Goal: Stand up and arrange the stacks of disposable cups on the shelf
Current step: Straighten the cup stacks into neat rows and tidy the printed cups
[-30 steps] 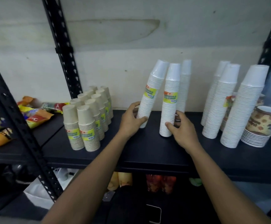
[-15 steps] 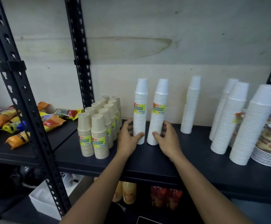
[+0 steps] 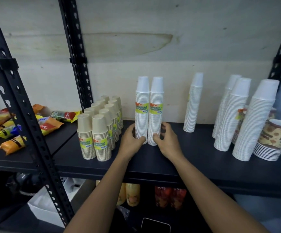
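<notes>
Head: cup stacks between left hand and right hand, grips round their bases.

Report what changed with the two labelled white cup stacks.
Both labelled white cup stacks went from tilted to upright, side by side, and shifted left away from the lone white stack. Left hand and right hand keep gripping their bases. Brown cup stacks stayed put.

On a black shelf, the left hand grips the base of the left white cup stack, and the right hand grips the base of the right white cup stack. Both stand upright, touching. Tan cup stacks stand just to their left; more white stacks stand well apart on the right.
</notes>
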Motion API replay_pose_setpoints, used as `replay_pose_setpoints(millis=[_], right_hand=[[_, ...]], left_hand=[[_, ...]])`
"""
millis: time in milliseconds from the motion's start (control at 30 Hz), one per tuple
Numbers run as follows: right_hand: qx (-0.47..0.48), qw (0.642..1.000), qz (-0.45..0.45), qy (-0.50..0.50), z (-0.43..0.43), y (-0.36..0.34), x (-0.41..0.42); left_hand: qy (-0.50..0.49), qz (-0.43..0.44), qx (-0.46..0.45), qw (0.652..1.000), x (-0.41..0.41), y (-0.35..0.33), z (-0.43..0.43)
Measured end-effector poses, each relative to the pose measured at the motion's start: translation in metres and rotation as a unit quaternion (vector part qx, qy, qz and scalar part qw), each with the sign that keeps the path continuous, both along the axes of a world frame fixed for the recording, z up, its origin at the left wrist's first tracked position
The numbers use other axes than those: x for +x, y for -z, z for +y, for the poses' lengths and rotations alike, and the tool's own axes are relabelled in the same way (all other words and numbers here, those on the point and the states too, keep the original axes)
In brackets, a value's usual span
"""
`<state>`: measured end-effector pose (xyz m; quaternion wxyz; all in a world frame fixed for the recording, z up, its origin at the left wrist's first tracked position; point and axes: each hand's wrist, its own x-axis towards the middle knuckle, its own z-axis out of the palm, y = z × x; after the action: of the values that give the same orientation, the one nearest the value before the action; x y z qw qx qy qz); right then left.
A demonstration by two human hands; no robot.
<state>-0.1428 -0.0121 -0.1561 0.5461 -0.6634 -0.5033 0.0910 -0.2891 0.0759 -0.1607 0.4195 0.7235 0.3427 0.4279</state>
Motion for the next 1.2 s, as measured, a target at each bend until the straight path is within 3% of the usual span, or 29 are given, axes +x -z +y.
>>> replay_pose_setpoints(millis=[1200], right_hand=[[-0.008,1.000,-0.014,-0.020,0.012,0.007,0.005]], left_hand=[[0.024,-0.052,-0.055,0.997,-0.001,0.006,0.011]])
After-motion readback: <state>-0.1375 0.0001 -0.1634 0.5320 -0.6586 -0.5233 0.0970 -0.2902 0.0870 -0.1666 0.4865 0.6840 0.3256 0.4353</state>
